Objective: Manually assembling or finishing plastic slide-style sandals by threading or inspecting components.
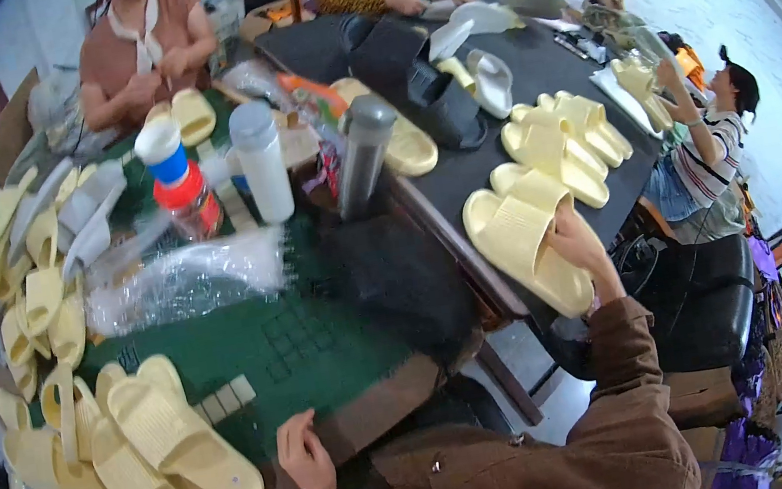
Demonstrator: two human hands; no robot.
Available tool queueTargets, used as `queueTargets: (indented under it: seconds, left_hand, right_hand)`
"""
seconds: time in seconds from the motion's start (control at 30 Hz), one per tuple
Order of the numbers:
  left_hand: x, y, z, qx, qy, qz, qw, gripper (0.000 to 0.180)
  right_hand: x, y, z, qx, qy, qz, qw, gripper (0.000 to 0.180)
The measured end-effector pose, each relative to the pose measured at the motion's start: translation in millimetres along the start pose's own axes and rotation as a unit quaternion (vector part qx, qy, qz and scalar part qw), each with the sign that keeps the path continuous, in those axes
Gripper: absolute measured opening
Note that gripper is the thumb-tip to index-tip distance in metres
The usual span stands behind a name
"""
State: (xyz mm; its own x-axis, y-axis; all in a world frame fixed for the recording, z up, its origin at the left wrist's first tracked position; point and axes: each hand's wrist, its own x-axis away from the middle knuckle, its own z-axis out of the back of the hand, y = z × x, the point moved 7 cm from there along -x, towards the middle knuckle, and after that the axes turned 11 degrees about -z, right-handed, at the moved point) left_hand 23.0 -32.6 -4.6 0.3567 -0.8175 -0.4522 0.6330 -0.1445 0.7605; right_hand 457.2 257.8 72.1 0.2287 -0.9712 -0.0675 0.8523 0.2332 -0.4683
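My right hand reaches to the right-hand black table, its fingers tucked into the foot opening of a pale yellow slipper. The strap hides its fingertips. Right behind that slipper are more pale yellow slippers, standing in a row. My left hand hangs at the near edge of the green table, holding nothing, its fingers loosely bent and a little apart. Nearest to it, on the left, is a pile of pale yellow slippers.
On the green table are clear plastic bags, a red-lidded jar, a white bottle and a grey flask. Black slippers lie farther back. Several people sit around the tables. A black stool stands at right.
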Motion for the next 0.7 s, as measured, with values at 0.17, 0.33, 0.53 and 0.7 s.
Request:
queueTargets:
  seconds: [0.17,0.33,0.53,0.7]
  left_hand:
    - [-5.7,3.2,-0.2,0.015,0.001,-0.015,1.000,0.025]
    - [-4.6,2.7,-0.1,0.011,0.006,-0.007,1.000,0.026]
    - [1.9,-1.4,10.4,0.041,0.036,-0.006,0.998,0.031]
    - [6.2,-3.9,9.8,0.064,0.033,-0.003,0.997,0.036]
  right_hand:
    - [-11.2,28.5,12.4,0.063,-0.009,-0.029,0.998,0.057]
    - [5.1,2.6,5.3,0.053,0.048,-0.036,0.997,0.053]
    - [24.7,7.8,-6.4,-0.005,0.028,-0.145,0.989,0.051]
    - [50.8,-60.0,-22.2,-0.169,-0.037,-0.131,0.976,0.045]
